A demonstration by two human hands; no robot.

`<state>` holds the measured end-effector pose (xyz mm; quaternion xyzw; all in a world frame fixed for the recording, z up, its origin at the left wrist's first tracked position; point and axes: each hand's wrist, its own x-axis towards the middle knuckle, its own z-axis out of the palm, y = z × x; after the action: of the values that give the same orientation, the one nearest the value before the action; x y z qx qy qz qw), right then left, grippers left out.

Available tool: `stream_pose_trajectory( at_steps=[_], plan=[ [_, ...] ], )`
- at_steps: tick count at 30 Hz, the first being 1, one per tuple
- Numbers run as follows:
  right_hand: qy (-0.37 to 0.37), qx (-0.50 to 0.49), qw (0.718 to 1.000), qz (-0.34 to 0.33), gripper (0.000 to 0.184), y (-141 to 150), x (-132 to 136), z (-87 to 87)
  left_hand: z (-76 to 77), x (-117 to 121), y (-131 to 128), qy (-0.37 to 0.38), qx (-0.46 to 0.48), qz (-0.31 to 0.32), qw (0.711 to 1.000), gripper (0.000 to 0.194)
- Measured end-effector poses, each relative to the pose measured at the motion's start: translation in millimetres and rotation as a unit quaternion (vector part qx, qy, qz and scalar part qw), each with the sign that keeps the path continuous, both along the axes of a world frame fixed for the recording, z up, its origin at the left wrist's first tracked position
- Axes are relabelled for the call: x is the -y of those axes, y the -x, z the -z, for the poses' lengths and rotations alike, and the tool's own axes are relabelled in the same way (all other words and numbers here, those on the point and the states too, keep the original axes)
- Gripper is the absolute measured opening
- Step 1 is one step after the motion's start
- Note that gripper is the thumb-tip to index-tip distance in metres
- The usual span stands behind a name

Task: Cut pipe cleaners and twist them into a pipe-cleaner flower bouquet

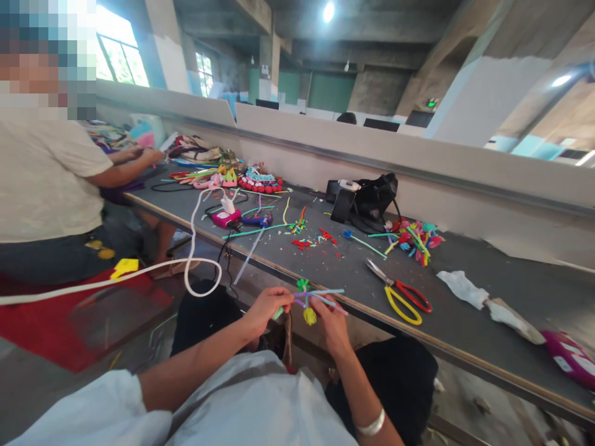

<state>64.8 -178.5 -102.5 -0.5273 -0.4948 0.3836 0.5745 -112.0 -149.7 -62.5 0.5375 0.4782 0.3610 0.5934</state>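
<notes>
Just in front of the table's near edge, my left hand (269, 308) pinches purple pipe cleaners (300, 297) from the left. A green pipe-cleaner flower (302, 284) and a yellow one (309, 316) sit among these stems, above and below them. My right hand (331, 321) is closed on the other end, where light blue and pinkish stems poke out past the fingers. Something pale green (277, 313) shows under my left fingers; its shape is partly hidden. Scissors (395, 294) with one red and one yellow handle lie on the table to the right, blades apart.
Red and green clippings (302, 243) litter the dark table (353, 272). A glue gun (258, 219) and pink device (226, 217) lie left, a black bag (379, 198) behind, colourful flowers (418, 240) right. A white cable (188, 248) loops at left, near a seated co-worker (46, 179).
</notes>
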Motion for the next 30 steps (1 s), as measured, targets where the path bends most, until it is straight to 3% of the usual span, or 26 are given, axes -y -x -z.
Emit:
stream_pose_trajectory(
  at_steps=[4, 9, 12, 15, 18, 21, 30],
  plan=[
    [-0.089, 0.07, 0.986, 0.121, 0.046, -4.4, 2.8, 0.1, 4.5, -3.8, 3.8, -0.022, -0.032, -0.034, 0.999, 0.026],
    [-0.207, 0.183, 0.943, 0.188, 0.061, -6.9, 12.4, -5.6, 9.9, -3.7, 6.3, -0.056, -0.055, -0.058, 0.995, 0.024],
    [-0.303, 0.29, 0.879, 0.225, 0.068, -8.0, 17.4, -11.8, 8.1, -2.4, 8.2, -0.074, -0.063, -0.066, 0.993, 0.023],
    [-0.368, 0.417, 0.816, 0.155, 0.056, -4.1, 21.6, -18.9, 4.8, 0.8, 8.1, -0.083, -0.068, -0.06, 0.992, 0.022],
    [-0.352, 0.448, 0.82, 0.057, 0.029, 3.3, 22.7, -23.3, 1.2, 5.7, 5.4, -0.095, -0.077, -0.043, 0.991, 0.021],
    [-0.34, 0.441, 0.829, 0.044, 0.012, 6.9, 20.4, -23.9, -2.3, 10.1, 2.4, -0.094, -0.095, -0.032, 0.991, 0.02],
    [-0.311, 0.44, 0.843, 0.0, 0.014, 2.1, 16.0, -20.7, -0.3, 10.7, 1.6, -0.083, -0.092, 0.006, 0.992, 0.019]
  ],
)
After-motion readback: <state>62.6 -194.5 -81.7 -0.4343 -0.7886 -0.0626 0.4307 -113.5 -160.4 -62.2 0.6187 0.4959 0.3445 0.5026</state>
